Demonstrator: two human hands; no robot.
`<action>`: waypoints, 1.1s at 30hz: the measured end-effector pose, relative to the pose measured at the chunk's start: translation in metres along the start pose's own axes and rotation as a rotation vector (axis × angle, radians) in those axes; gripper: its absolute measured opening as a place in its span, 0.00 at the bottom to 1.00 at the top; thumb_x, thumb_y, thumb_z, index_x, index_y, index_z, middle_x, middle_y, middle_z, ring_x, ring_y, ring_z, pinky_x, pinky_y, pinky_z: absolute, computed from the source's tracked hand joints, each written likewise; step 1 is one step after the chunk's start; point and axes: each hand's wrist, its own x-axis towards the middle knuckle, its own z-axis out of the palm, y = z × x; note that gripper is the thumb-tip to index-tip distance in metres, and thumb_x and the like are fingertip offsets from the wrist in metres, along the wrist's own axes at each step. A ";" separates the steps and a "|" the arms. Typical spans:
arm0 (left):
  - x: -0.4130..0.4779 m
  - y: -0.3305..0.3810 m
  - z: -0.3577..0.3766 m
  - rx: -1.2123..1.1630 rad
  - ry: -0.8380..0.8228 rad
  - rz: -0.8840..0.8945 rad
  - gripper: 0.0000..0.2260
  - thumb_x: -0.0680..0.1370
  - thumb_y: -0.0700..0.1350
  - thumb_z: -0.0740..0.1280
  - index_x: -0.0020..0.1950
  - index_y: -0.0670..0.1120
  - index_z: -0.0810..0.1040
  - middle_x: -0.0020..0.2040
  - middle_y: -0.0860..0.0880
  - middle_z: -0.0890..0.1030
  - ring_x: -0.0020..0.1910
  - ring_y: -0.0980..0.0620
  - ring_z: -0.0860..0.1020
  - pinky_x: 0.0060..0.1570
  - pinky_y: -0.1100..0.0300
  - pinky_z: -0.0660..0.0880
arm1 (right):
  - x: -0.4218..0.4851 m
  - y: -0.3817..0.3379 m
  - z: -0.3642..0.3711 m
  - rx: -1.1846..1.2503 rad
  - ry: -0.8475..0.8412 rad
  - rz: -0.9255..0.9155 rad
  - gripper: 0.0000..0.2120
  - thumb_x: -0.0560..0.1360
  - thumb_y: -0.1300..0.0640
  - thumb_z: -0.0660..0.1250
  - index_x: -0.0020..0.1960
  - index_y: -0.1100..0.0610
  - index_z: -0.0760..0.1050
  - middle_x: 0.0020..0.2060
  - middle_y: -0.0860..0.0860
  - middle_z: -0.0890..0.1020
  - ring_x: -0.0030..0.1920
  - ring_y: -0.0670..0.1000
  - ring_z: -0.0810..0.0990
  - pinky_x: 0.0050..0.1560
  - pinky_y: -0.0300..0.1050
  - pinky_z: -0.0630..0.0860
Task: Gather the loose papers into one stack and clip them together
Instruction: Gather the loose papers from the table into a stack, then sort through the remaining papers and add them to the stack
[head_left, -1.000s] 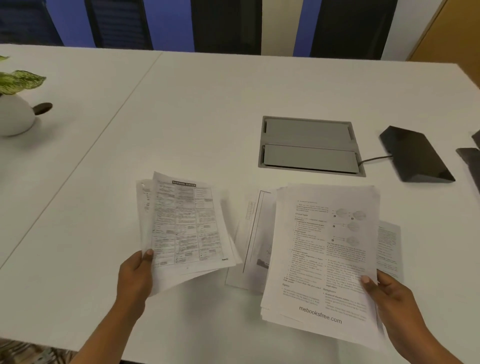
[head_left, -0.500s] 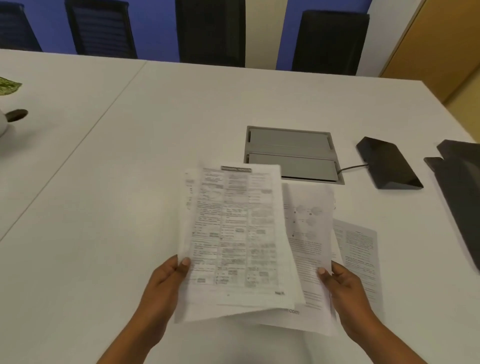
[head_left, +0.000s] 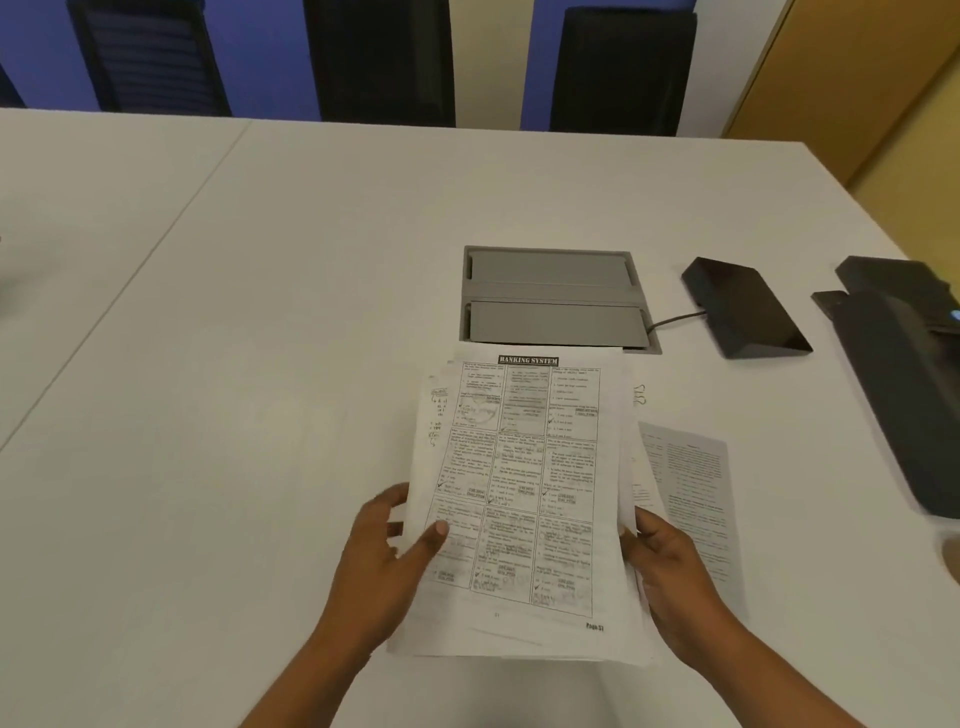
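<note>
Head view: your left hand (head_left: 384, 561) and right hand (head_left: 670, 566) both grasp the white printed paper stack (head_left: 524, 499); one loose white sheet (head_left: 691, 493) lies at its 3 o'clock.

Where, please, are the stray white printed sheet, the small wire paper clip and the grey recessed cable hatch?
Stray white printed sheet (head_left: 693, 499), head view, middle.
Small wire paper clip (head_left: 639, 395), head view, loops.
Grey recessed cable hatch (head_left: 553, 296), head view, centre bar.

Both forearms reached forward from the bottom edge, angled inward toward each other. The left hand (head_left: 387, 564) held the left edge of the paper stack (head_left: 524, 499), its thumb laid on top of the sheets and its fingers curled underneath. The right hand (head_left: 675, 577) pressed against the stack's right edge, palm turned inward, its grip closed around that side.
</note>
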 end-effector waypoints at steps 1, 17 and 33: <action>0.005 0.003 0.000 -0.120 -0.062 -0.070 0.22 0.75 0.57 0.71 0.67 0.57 0.71 0.61 0.59 0.79 0.57 0.52 0.80 0.57 0.50 0.78 | 0.000 0.000 0.000 0.022 -0.003 0.013 0.13 0.80 0.60 0.61 0.61 0.57 0.80 0.56 0.57 0.85 0.57 0.58 0.83 0.61 0.62 0.76; 0.041 0.050 0.052 -0.309 -0.063 0.240 0.17 0.75 0.38 0.73 0.60 0.52 0.76 0.51 0.56 0.83 0.51 0.55 0.83 0.44 0.65 0.82 | 0.028 -0.041 0.005 -0.104 -0.044 -0.246 0.17 0.69 0.51 0.74 0.58 0.48 0.80 0.55 0.48 0.86 0.56 0.49 0.84 0.50 0.43 0.81; 0.056 0.013 0.069 -0.249 -0.068 0.396 0.16 0.76 0.43 0.72 0.56 0.63 0.76 0.50 0.61 0.82 0.50 0.68 0.81 0.48 0.65 0.81 | 0.041 -0.004 0.004 -0.331 -0.030 -0.337 0.22 0.75 0.64 0.70 0.57 0.39 0.72 0.53 0.42 0.80 0.52 0.34 0.80 0.47 0.33 0.79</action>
